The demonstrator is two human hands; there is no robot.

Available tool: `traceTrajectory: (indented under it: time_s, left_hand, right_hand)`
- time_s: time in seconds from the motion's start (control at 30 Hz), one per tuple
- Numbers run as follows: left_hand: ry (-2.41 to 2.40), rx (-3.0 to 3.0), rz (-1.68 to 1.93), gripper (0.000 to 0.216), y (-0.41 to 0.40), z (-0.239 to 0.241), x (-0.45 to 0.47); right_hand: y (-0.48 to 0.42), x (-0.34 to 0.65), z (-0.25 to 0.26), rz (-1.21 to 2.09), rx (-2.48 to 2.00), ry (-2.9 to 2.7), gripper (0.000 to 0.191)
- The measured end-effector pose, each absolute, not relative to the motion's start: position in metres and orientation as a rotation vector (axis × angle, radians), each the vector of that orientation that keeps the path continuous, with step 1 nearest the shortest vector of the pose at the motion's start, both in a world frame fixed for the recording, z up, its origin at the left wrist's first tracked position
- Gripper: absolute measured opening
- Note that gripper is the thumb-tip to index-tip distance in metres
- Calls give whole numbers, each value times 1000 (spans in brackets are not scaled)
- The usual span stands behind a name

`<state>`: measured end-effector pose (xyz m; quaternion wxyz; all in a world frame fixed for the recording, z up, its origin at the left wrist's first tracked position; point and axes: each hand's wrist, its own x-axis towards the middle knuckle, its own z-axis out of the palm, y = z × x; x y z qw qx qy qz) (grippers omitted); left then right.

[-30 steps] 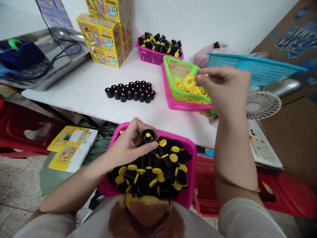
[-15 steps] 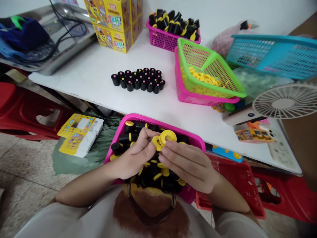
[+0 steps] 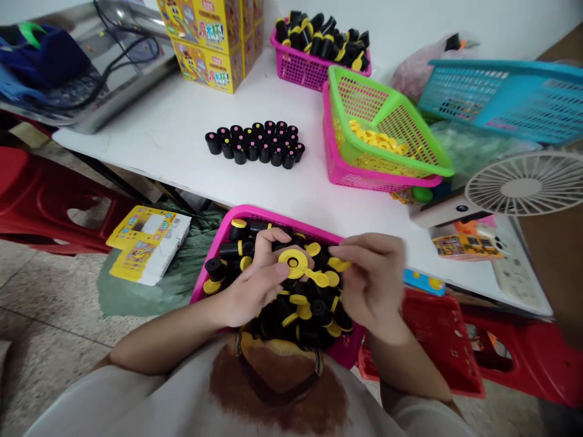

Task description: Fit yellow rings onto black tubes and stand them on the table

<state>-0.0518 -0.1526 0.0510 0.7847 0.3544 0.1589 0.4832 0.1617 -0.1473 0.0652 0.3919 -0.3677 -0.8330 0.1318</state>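
My left hand (image 3: pixel 255 282) is closed on a round yellow plastic lid (image 3: pixel 293 263) with a raised ring and a dark hole in its middle. To its right, my right hand (image 3: pixel 376 282) is smeared by motion, its fingers bent. A small yellow piece (image 3: pixel 339 264) shows at those fingertips, its shape partly hidden. Both hands are above a pink basket (image 3: pixel 223 243) full of black cups (image 3: pixel 321 311) with yellow lids, lying in all directions. More yellow discs (image 3: pixel 321 279) show between the hands.
Black cups (image 3: pixel 252 145) stand in rows on the white table. Behind them are yellow boxes (image 3: pixel 207 60) and another pink basket (image 3: pixel 300 67) of cups. A green basket (image 3: pixel 392 164) holds yellow parts. A fan (image 3: pixel 519 188) and a blue basket (image 3: pixel 483 100) are at right.
My hands have come apart, the right one moving to the right. Two yellow discs were overlapping between them; a single lid now shows in my left hand.
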Motion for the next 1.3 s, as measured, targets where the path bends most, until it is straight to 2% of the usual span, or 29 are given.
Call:
traceTrajectory:
  time_s: [0.13,0.3,0.6,0.67,0.77,0.9,0.97,1.03,1.07,1.13,1.2,1.3]
  left_hand:
    - [340,582,962,38,-154,62,-52]
    - [315,366,882,39,-155,68,-50]
    - [375,278,875,48,-165,54,-38]
    - [366,378,887,45,-167,52,-40]
    - [276,824,907,35,-167,48,-46]
    - [105,1603,849,43,-168,44,-54]
    - [88,1806,815,51,-169,45,-56]
    - [155,1925,763,46,-172,50,-57]
    - [204,1972,729,39,-173,52,-57]
    - [269,2051,645,22,-174,56,-54]
    - [279,2116,586,10,-175,57,-50]
    - [254,2236,612,7,-177,54,-44]
  right_hand:
    - [-145,139,70,261,-736,-2198,59]
    - [-148,129,68,216,-730,-2175,46]
    - [-158,112,53,111,-779,-1923,39]
    - [-158,118,58,273,-766,-1928,38]
    - [-157,136,66,723,-689,-1917,30]
    - [-170,158,59,1046,-539,-1778,23]
    - [-184,163,51,1192,-625,-1664,40]
    - [-201,163,43,1379,-762,-1494,64]
    - [-209,163,41,1484,-825,-1408,70]
    - [-225,161,37,1680,-936,-1282,66]
    - [-236,159,35,1744,-1049,-1240,57]
    - [-245,155,31,1616,-1166,-1277,51]
